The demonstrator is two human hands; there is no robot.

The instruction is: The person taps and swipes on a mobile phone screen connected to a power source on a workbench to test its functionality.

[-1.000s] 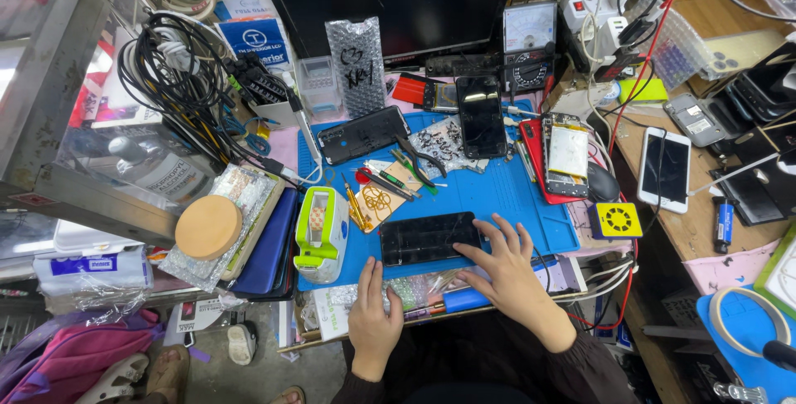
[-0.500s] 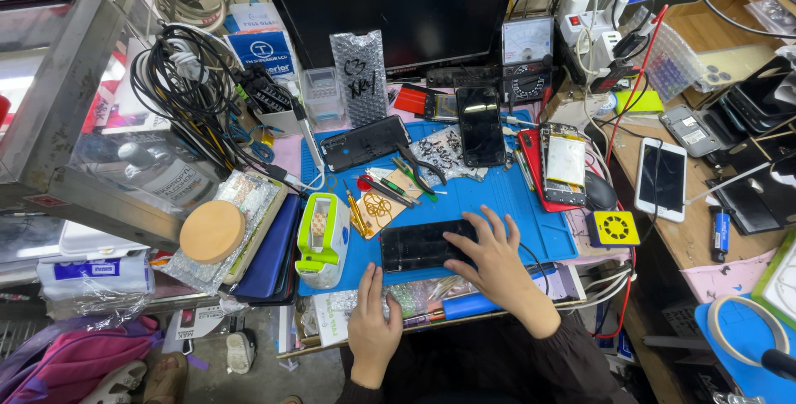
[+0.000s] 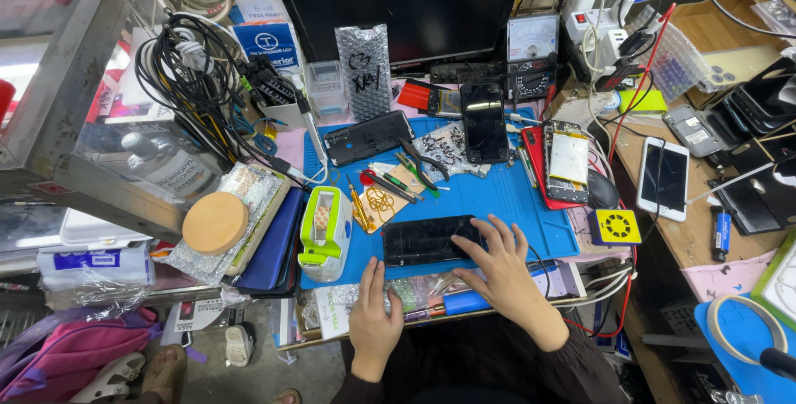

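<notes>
While the person sits at the crowded table, the right hand lies flat, fingers spread, on the right end of a dark phone; the grip is released, pressing and not clenched. This phone rests face up near the front edge of the blue work mat, about in the middle of it. The left hand is also released and flat, resting at the front edge of the table just below the mat, on some printed sheets.

I judge the phone to be light, stiff and thin, with a smooth glass face that is slippery and fragile. It is better taken by the two long edges, not by the glass.

As for containers, a green and white box stands at the left edge of the mat; what is inside I cannot tell. A clear plastic box stands at the back.
</notes>
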